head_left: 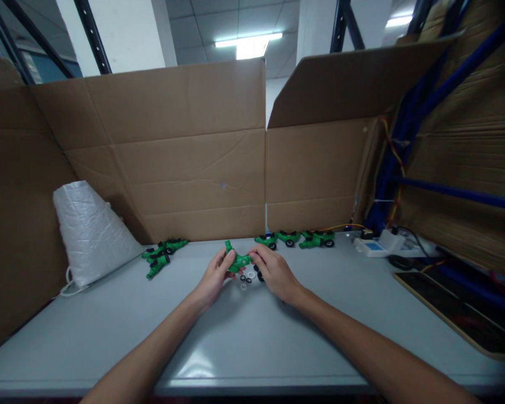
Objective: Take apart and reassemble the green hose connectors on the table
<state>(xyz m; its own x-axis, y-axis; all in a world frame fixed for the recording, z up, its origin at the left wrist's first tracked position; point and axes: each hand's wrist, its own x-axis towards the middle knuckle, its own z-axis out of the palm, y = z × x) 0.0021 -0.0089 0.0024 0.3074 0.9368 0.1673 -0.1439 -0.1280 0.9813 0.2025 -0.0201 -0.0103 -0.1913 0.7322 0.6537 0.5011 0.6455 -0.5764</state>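
Observation:
Both my hands meet at the middle of the grey table (252, 336) around one green plastic part (237, 260). My left hand (214, 277) grips its left end with curled fingers. My right hand (273, 272) pinches its right end. Just below the part, a few small black and white rings (247, 278) lie loose on the table. A pile of similar green parts (162, 255) lies to the left. Another row of green parts with black rings (297, 239) lines the back wall on the right.
Cardboard walls (172, 163) close off the back and left. A white woven sack (90, 230) leans at the back left. A white device with cables (379, 245) and a dark framed board (450, 306) sit on the right.

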